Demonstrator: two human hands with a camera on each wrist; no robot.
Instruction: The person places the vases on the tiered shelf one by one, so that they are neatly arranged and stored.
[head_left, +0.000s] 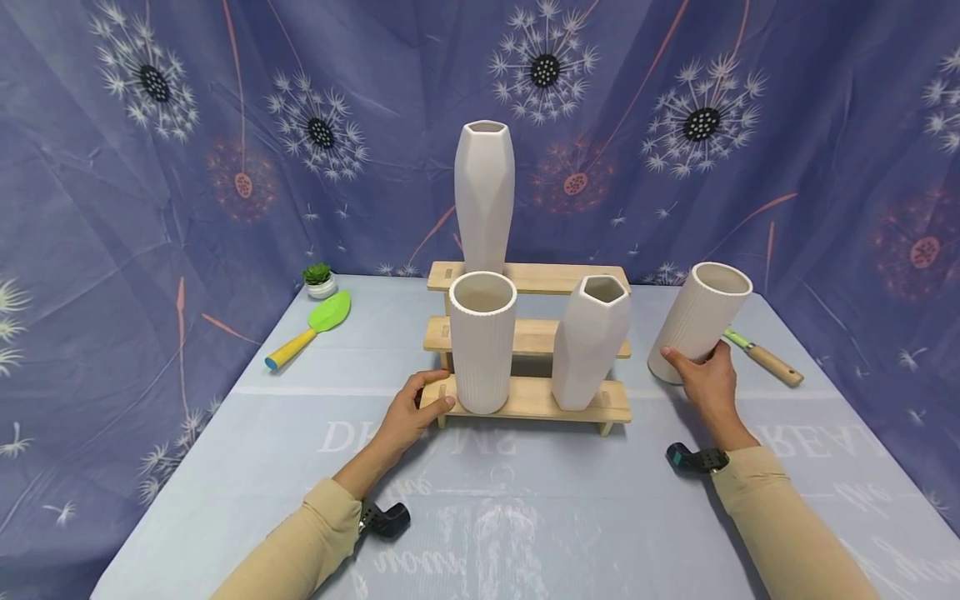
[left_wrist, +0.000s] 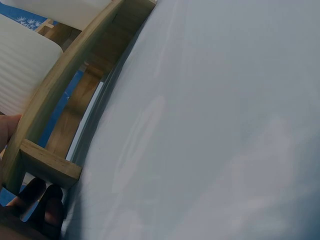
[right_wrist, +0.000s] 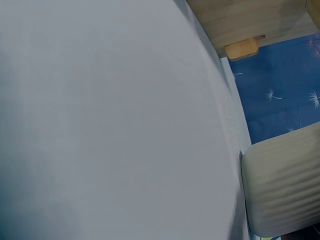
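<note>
My left hand (head_left: 408,417) grips the left end of the lowest step of a three-tier wooden stand (head_left: 540,400). The left wrist view shows its thumb above the board (left_wrist: 55,90) and its fingertips (left_wrist: 35,190) below. Off the stand's right side, my right hand (head_left: 711,385) holds a ribbed white cylindrical vase (head_left: 693,321) low on its body; the vase leans right, its base close to the table. On the lowest step are another ribbed white vase (head_left: 483,350), upright beside my left hand, and a faceted white vase (head_left: 591,346). A tall faceted vase (head_left: 484,196) stands on the top step.
A green spatula with a yellow handle (head_left: 307,333) and a small potted succulent (head_left: 320,282) lie at the back left. Behind the held vase is a wooden-handled tool (head_left: 772,365). Dandelion-patterned blue cloth (head_left: 375,83) hangs behind and beside the pale table (head_left: 570,525).
</note>
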